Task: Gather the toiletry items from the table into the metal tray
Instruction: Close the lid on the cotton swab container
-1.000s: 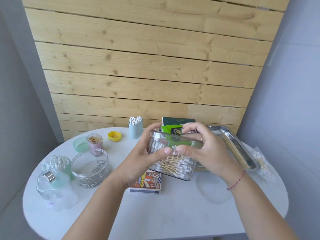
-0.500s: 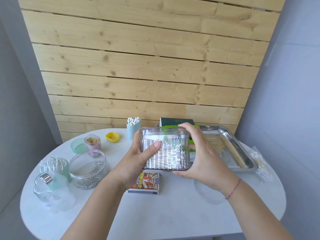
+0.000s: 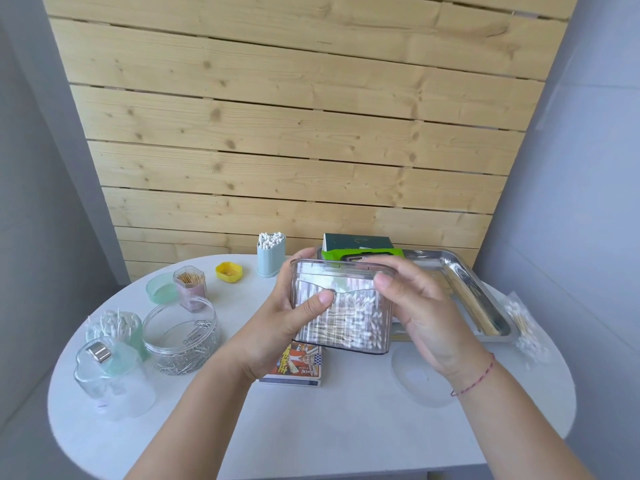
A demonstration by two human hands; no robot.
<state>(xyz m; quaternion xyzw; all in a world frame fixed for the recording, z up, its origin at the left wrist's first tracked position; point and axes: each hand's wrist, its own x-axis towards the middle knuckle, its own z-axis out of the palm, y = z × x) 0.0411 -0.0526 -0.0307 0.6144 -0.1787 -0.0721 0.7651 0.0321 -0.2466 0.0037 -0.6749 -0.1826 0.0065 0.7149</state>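
1. Box of cotton swabs (image 3: 341, 308): clear plastic, held up off the table (image 3: 311, 427), roughly upright, in front of the near-left end of the metal tray (image 3: 485, 296). Not in the tray yet.
2. Left hand (image 3: 277, 327) grips the box's left end, with the thumb across the front face and the fingers wrapped behind. We read this as the load-bearing grip.
3. Right hand (image 3: 426, 313) is curled round the right end, thumb at the top corner by the lid edge. We judge it steadies the top so the lid stays seated. We cannot tell if the lid is snapped down.
4. Two hands make sense here: the walls are smooth and the loose swabs inside would shift if the box tipped.
5. The tray's far-left end holds a green wipes pack (image 3: 363, 253). A dark green box (image 3: 356, 240) sits behind it, in or behind the tray, we cannot tell. The tray floor to the right looks free, so we'd expect the box to go there.
6. Out on the table: blue swab holder (image 3: 270, 252), toothpick jar (image 3: 190, 287), and a bag of swabs (image 3: 523, 327) just beside the tray's right rim. We'd skip the paperclip jar (image 3: 181, 334).
7. Risk: the near rim is in the path, so lift the box over it rather than slide it.
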